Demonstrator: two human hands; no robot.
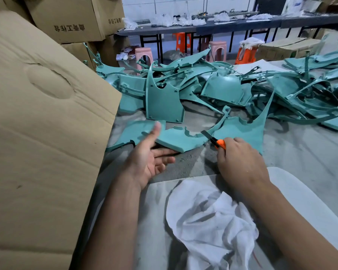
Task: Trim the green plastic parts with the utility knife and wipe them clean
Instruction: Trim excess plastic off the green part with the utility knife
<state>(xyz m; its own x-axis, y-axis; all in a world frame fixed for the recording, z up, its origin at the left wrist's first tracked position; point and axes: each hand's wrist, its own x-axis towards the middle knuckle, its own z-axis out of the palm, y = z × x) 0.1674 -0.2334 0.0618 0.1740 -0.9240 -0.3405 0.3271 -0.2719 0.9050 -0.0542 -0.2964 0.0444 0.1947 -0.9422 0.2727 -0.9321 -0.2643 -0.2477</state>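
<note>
Left hand (152, 160) spread wide, holding nothing, reaching toward part (180, 139) lying on floor just ahead. Right hand (240, 162) gripping knife (216, 142), blade touching part edge. Part looking thin, light, stiff, maybe sharp-edged: better holding flat middle. Rag (211, 217) waiting near.

A large cardboard flap (43, 117) fills the left side, with stacked cardboard boxes (72, 18) behind it. Farther back, pink stools (143, 55) and orange stools (245, 54) stand on the grey floor (300, 152) beside a long dark desk (203, 29) littered with white bags.
</note>
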